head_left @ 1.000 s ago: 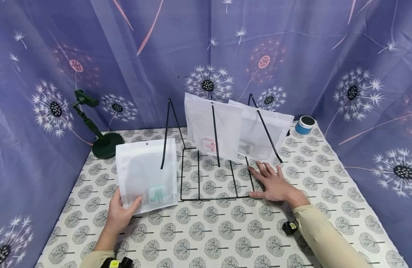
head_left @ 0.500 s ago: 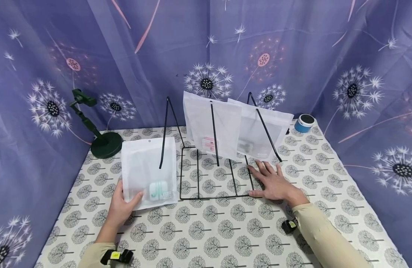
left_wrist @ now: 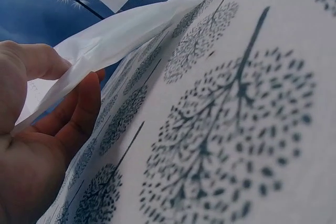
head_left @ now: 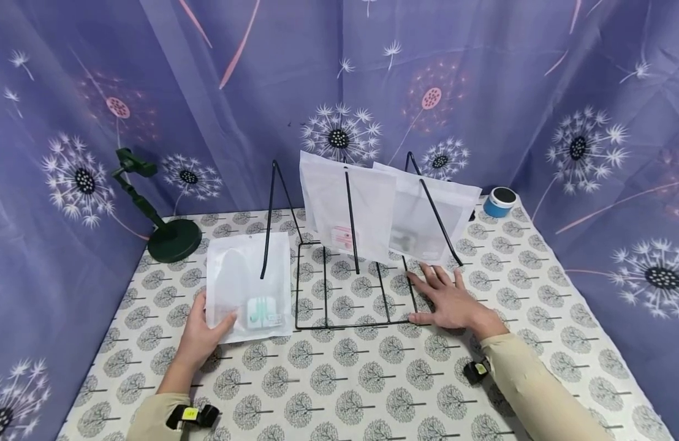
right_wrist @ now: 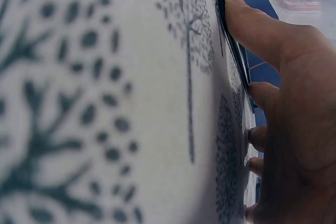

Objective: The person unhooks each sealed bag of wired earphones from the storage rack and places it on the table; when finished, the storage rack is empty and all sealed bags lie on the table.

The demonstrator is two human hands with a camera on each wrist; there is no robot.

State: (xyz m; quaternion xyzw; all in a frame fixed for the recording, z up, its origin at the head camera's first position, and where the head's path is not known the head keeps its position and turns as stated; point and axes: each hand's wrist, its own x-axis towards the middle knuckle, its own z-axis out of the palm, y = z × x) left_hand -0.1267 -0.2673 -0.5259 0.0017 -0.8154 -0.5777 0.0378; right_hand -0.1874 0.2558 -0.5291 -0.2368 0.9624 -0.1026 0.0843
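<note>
In the head view my left hand (head_left: 200,335) pinches the lower left edge of a white pouch (head_left: 235,269) that has a hang hole and a mint-green earphone case inside. The left wrist view shows the thumb on one face and the fingers behind. This pouch stands by the left hook arm of a black wire rack (head_left: 325,288), behind the bar's front end as seen. Two more hanging groups, a pouch with a pink case (head_left: 372,211) and a pouch with a grey item (head_left: 428,214), are on the other arms. My right hand (head_left: 447,305) rests spread on the rack's right base wire.
A dark green stand (head_left: 174,239) with a jointed arm is at the back left. At the back right sits a blue cylinder with a black top (head_left: 499,203). Purple dandelion curtains (head_left: 251,122) close in the back and sides of the tree-patterned tablecloth (head_left: 339,386).
The left hand has shifted the mint-green pouch slightly to the right, bringing its hole nearer the left hook arm. The right hand and the other pouches have stayed in place.
</note>
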